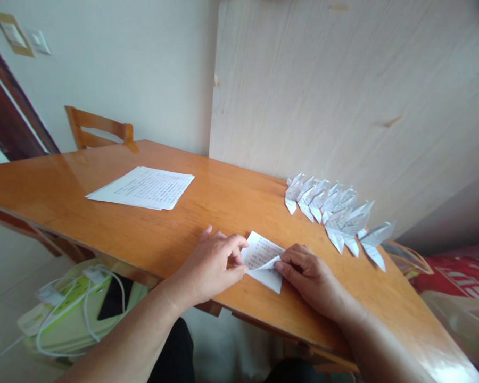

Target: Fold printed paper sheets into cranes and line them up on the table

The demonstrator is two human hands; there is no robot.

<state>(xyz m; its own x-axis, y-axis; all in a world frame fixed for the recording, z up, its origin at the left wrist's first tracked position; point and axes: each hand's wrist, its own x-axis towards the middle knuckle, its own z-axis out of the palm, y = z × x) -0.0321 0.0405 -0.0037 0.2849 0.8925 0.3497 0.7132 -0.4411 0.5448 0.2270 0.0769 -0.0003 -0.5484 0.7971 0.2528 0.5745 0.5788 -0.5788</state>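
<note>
A folded sheet of printed paper (262,251) lies on the wooden table (219,205) near its front edge, with one flap partly lifted along the side towards me. My left hand (219,260) grips the left end of that flap between thumb and fingers. At the flap's right end, my right hand (309,276) pinches the paper, thumb nearest me. Beyond my right hand stand several folded paper shapes (339,205) with pointed wings, set close together in a row. One more such paper shape (377,236) sits at the row's right end.
A stack of printed sheets (147,187) rests on the table's left part. Behind it is a wooden chair (104,127). Below the left edge, a stool holds a power strip (69,298), white cables and a dark phone (115,297). Red and clear bags (455,276) are at the right.
</note>
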